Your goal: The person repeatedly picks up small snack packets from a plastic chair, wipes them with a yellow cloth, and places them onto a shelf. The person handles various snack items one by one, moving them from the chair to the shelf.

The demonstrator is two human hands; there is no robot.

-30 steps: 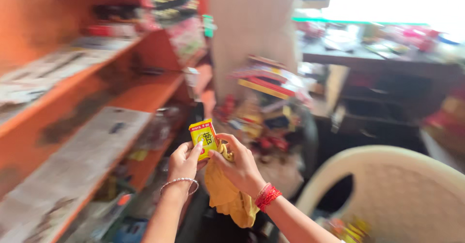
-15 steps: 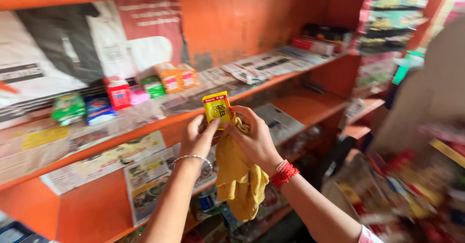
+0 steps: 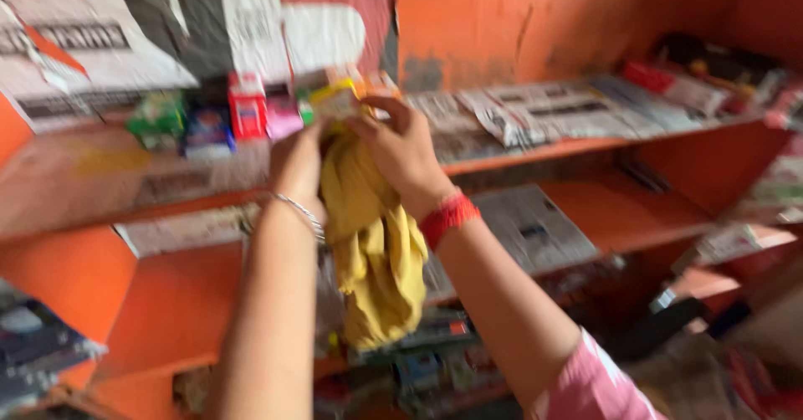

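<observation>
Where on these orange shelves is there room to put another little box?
The shelf has bare room left of the hands, in front of the small boxes. The lower orange shelf is bare right of the newspaper. It is crowded where both hands hold the yellow cloth and yellow box.

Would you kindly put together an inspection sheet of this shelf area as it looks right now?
Surface: orange shelf, lined with newspaper sheets; a lower shelf is lined likewise.
Job's things: small yellow packet held up at the shelf edge; yellow cloth hanging below both hands.
Clutter: row of small boxes, green, blue, red and pink, beside the packet; blurred packets on the lowest shelves.
Grippers: left hand, with a metal bangle, and right hand, with a red wrist thread, both closed around the packet and cloth; the fingers are blurred.
Cables: nothing seen.
Surroundings: orange back wall with a torn poster; more goods at the far right.
</observation>
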